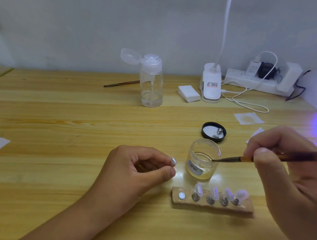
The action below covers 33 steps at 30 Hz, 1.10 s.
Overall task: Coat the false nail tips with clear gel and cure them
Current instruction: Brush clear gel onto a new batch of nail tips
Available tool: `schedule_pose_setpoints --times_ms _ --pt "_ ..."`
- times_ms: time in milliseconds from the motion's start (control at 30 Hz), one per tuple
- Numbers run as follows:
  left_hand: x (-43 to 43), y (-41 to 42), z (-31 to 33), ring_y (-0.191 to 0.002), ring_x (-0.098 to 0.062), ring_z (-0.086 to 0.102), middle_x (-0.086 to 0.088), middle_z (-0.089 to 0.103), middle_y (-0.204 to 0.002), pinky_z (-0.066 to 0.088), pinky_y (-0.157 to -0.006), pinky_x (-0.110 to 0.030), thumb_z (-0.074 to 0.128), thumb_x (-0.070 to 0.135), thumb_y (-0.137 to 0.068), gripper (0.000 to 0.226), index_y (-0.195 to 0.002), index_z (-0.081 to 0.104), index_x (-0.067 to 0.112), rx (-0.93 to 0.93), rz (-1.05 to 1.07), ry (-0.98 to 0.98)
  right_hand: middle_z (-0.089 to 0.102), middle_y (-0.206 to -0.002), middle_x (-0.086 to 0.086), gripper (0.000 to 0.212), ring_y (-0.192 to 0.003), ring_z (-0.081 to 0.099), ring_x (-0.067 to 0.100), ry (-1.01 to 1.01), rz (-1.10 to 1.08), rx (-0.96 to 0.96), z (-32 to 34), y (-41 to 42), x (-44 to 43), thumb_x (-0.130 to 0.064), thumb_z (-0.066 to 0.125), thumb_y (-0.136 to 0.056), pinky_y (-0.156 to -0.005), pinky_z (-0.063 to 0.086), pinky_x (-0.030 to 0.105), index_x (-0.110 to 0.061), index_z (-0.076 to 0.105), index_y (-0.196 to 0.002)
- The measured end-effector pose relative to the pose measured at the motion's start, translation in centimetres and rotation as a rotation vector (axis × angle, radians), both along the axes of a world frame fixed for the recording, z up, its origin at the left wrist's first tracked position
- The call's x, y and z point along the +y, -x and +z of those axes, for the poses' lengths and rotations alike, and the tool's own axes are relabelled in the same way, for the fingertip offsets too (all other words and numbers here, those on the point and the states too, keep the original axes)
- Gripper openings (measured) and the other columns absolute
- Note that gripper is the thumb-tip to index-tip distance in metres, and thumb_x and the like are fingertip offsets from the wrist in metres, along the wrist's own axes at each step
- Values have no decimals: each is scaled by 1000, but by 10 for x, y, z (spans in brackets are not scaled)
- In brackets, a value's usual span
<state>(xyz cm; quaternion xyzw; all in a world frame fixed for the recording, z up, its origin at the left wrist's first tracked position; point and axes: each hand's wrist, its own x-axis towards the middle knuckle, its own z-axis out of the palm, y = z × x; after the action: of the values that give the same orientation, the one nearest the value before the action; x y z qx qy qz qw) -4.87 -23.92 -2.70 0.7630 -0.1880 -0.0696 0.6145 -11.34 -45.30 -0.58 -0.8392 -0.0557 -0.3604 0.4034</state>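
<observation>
Brush (247, 159) in jar (202, 163), L hand (138, 168) pinches tip (173, 161)

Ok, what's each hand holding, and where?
Left hand pinches a small silvery piece by its lower end; right hand grips the brush just behind its ferrule.

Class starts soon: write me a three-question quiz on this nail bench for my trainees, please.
1. True or false: the jar has its lid on.
2. How many nail tips stand on the holder? A two, B four, C six.
3. Fill in: the brush is held by the ___ hand.

Key: 1 false; 2 B; 3 right hand.
</observation>
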Motion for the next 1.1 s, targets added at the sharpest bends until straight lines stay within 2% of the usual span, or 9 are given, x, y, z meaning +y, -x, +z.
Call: schedule_pose_setpoints --times_ms 100,233,367,467,600,800,1100 --pt "0 0 0 -52 7 55 13 70 -62 39 -48 -6 83 13 -71 12 -75 80 23 1 -1 -2 52 -69 -8 19 -71 51 14 -15 10 -10 -1 1 -2 -27 44 -84 -69 35 25 -21 57 -71" --pt "0 0 0 -53 6 56 14 69 -62 39 -48 -6 83 13 -71 12 -74 79 24 -1 -4 -7 52 -68 -16 18 -71 50 10 -61 -4 -40 -2 3 -3 -26 44 -83 -70 34 26 -23 57 -71" --pt "1 0 0 -52 6 56 14 69 -62 39 -48 -6 83 12 -72 15 -72 79 26 -9 -17 -35 61 -79 -14 16 -79 57 18 -143 43 -93 -9 9 9 -28 47 -88 -75 41 35 -30 61 -81" --pt "2 -1 -1 -54 5 57 12 71 -65 39 -49 -7 83 12 -73 16 -71 78 26 -19 -22 -51 66 -84 -13 18 -87 60 19 8 108 -69 -16 12 21 -27 48 -91 -81 42 29 -25 66 -93" --pt "2 -1 -1 -52 6 56 12 70 -62 39 -50 -5 83 10 -72 14 -71 78 23 -22 -27 -40 68 -81 -8 22 -89 57 16 131 111 -63 -17 10 27 -24 49 -88 -85 40 22 -21 71 -88" --pt "2 -1 -1 -52 7 56 13 69 -61 38 -50 -4 83 9 -72 11 -71 79 19 -25 -35 -22 68 -83 -11 22 -92 55 9 192 92 -51 -18 7 26 -26 49 -89 -86 40 18 -23 71 -89" --pt "3 -2 -3 -53 6 56 12 70 -63 39 -50 -5 84 11 -73 12 -72 79 22 -27 -33 -27 67 -83 -12 23 -90 55 12 185 95 -42 -17 7 29 -27 50 -87 -85 42 21 -23 72 -86"
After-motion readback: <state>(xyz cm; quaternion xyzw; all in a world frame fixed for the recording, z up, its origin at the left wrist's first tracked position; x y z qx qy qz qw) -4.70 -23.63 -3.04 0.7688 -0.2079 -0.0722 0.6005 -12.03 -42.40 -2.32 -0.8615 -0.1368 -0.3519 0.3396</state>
